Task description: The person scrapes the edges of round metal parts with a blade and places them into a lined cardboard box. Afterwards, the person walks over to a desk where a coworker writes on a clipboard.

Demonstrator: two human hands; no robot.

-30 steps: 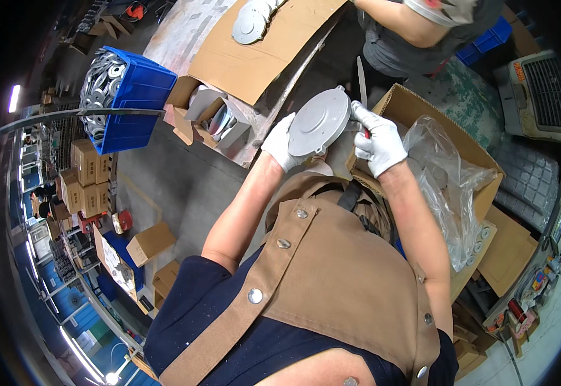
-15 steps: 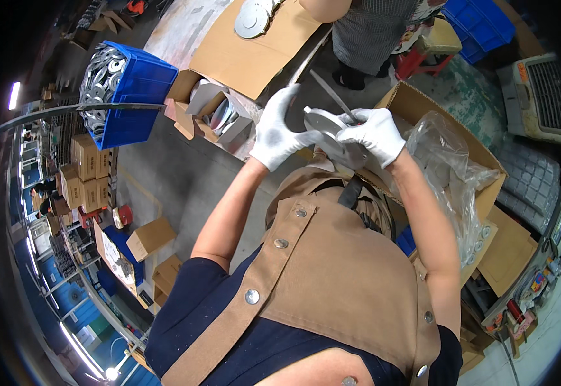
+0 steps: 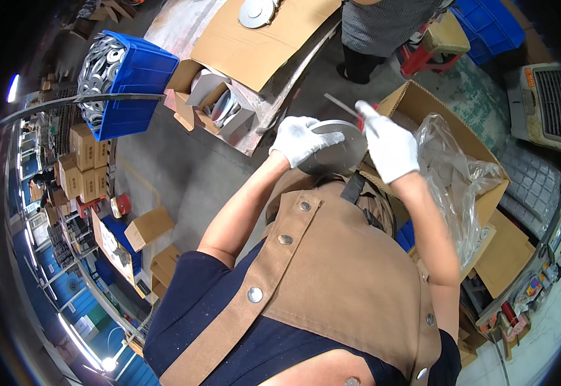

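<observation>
My left hand (image 3: 301,141), in a white glove, grips a round grey metal disc (image 3: 340,153) by its left edge, thumb lying across the face. The disc is held in front of my apron with its broad face toward me. In my right hand (image 3: 391,147), also white-gloved, is a thin flat metal file (image 3: 341,105) with a red handle, mostly hidden by the fingers. Its blade points up and left, beyond the disc's far edge. The right hand is beside the disc's right rim, apparently apart from it.
A cardboard box (image 3: 480,145) with clear plastic film (image 3: 454,174) stands at right. Ahead is a table with a cardboard sheet (image 3: 235,42), a metal disc (image 3: 255,11) and an open carton (image 3: 184,76). A blue bin (image 3: 140,87) of metal rings is at left. Another person (image 3: 378,29) stands beyond.
The disc has turned from a tilted view to show its broad face, and my left hand has closed on its edge. My right hand has left the disc and moved right, keeping the file.
</observation>
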